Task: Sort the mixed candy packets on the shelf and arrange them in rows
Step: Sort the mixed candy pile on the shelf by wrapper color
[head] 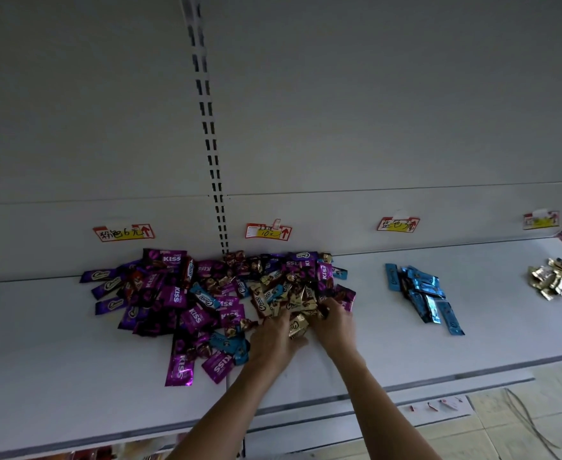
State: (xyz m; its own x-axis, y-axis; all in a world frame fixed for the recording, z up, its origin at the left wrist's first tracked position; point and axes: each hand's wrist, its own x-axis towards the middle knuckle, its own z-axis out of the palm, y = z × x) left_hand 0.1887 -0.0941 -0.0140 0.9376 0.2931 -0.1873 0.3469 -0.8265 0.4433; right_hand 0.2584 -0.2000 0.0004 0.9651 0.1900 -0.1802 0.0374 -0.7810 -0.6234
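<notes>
A mixed heap of candy packets [206,293] lies on the white shelf [57,343]: purple KISS packets, dark purple ones, a few blue ones and gold ones. Both my hands reach into the heap's right side among the gold packets. My left hand [273,340] has its fingers curled around a gold packet [297,327]. My right hand [334,323] is pushed in among gold and dark packets, its fingertips hidden. To the right lies a pile of blue packets [422,293]. A pile of gold packets [555,280] sits at the far right.
Red and yellow price labels [268,231] are stuck along the shelf's back panel. A slotted upright [213,154] runs up the back wall. The shelf's front edge [339,400] is near my forearms, and tiled floor shows at the lower right.
</notes>
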